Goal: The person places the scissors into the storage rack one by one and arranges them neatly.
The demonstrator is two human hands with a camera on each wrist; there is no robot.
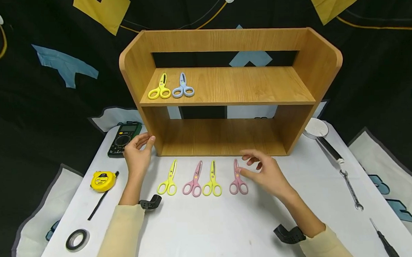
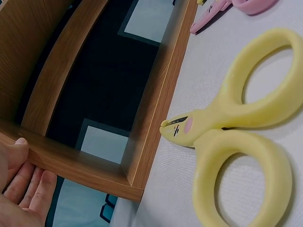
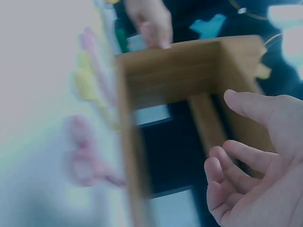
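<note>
My left hand (image 1: 138, 153) holds the front edge of the left side panel of a two-tier wooden shelf (image 1: 225, 105), thumb and fingertips at that edge in the left wrist view. With fingers loosely bent and nothing in them, my right hand (image 1: 267, 173) hovers beside the rightmost pink scissors (image 1: 237, 180), its thumb overlapping them in the head view. To their left lie yellow scissors (image 1: 212, 181), pink scissors (image 1: 194, 182) and more yellow scissors (image 1: 168, 181), all pointing toward the shelf. On the upper tier, yellow scissors (image 1: 161, 90) lean next to blue scissors (image 1: 183, 87).
Left on the white table are a multimeter (image 1: 123, 142), a yellow tape measure (image 1: 103, 181), a thin black stick (image 1: 97, 205) and a black tape roll (image 1: 73, 240). On the right lie a round white-headed tool with black handle (image 1: 329, 148), a wrench (image 1: 351, 189) and a screwdriver (image 1: 385, 243).
</note>
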